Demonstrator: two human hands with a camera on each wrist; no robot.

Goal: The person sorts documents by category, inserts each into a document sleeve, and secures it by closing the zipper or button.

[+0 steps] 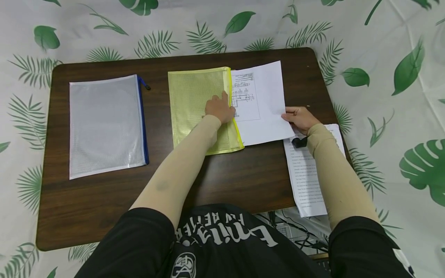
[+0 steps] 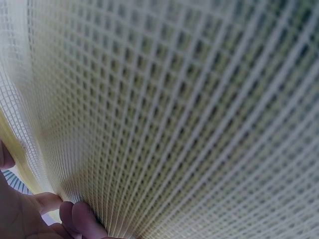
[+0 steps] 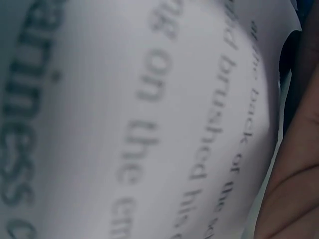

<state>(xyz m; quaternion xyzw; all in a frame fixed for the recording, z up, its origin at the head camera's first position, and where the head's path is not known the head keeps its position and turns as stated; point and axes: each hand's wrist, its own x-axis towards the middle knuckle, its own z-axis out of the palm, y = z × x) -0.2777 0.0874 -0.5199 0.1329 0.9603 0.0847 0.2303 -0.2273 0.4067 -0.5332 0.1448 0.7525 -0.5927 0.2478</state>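
A yellow mesh zipper pouch lies flat near the middle of the table, its zipper edge facing right. My left hand holds it near that edge; curled fingers show against the mesh in the left wrist view. A white sheet with a printed diagram reaches from the pouch's edge to the right, its left part hidden at the yellow edge. My right hand pinches the sheet at its right edge. Below that hand lies a stack of printed text pages, whose lettering fills the right wrist view.
A clear mesh pouch with a blue zipper lies at the left of the brown table. A small black object is beneath the right wrist. The text pages overhang the table's front right edge, near cables below.
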